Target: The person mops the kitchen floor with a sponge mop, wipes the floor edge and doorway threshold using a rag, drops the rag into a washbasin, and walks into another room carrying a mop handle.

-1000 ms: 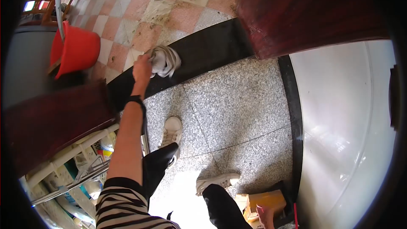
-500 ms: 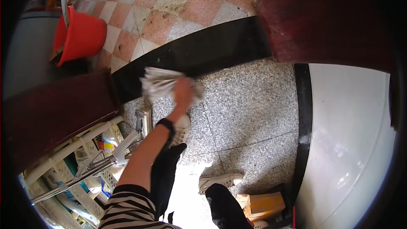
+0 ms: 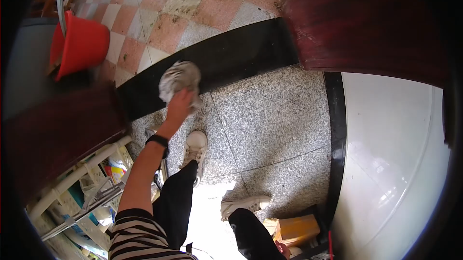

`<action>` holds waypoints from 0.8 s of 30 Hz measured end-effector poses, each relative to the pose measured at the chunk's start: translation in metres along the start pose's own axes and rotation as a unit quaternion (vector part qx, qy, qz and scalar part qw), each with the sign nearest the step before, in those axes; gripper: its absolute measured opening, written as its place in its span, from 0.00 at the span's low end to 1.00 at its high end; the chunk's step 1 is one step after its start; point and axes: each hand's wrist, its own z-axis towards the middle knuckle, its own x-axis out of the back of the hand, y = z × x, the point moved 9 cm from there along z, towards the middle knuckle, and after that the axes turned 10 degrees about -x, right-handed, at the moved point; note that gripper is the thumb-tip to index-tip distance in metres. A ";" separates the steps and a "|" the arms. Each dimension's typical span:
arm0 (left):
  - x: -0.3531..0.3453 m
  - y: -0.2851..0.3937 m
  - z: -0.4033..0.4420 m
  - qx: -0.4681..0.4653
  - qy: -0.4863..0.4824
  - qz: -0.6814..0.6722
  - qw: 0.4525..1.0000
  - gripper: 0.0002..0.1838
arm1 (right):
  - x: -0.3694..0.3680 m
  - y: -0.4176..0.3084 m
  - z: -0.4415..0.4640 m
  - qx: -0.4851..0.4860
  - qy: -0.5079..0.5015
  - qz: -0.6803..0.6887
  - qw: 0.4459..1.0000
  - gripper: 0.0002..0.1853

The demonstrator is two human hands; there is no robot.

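My left hand (image 3: pixel 179 103), with a black band on its wrist, grips a crumpled greyish-white cloth (image 3: pixel 179 79) over the black threshold strip (image 3: pixel 241 57), near the strip's left part and its edge with the speckled floor. The hand is slightly blurred. At the bottom, only a small part of my right hand (image 3: pixel 283 249) shows beside my right knee, close to a yellow-brown cardboard box (image 3: pixel 298 230); its fingers are mostly hidden.
A red bucket (image 3: pixel 84 45) stands at the upper left, beyond a dark red panel (image 3: pixel 62 139). Cream racks (image 3: pixel 91 178) with packages are at the lower left. Another dark red panel (image 3: pixel 357 24) is at the upper right, above a white surface (image 3: pixel 386 163). My shoes are on the speckled floor.
My left hand swept the cloth from the strip's far side toward me and rightward, then back left onto the strip. My right hand has moved left, mostly behind my knee.
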 end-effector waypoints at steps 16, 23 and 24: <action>-0.018 0.080 0.098 -0.118 0.047 0.022 0.992 0.18 | -0.089 -0.057 -0.013 0.061 0.128 -0.192 0.971 0.06; 0.011 -0.018 0.002 0.075 0.053 -0.018 0.996 0.24 | -0.085 -0.043 -0.002 0.064 0.085 -0.202 0.974 0.08; 0.010 -0.004 0.019 0.057 0.078 -0.023 0.995 0.24 | -0.082 -0.042 -0.003 0.062 0.079 -0.200 0.975 0.08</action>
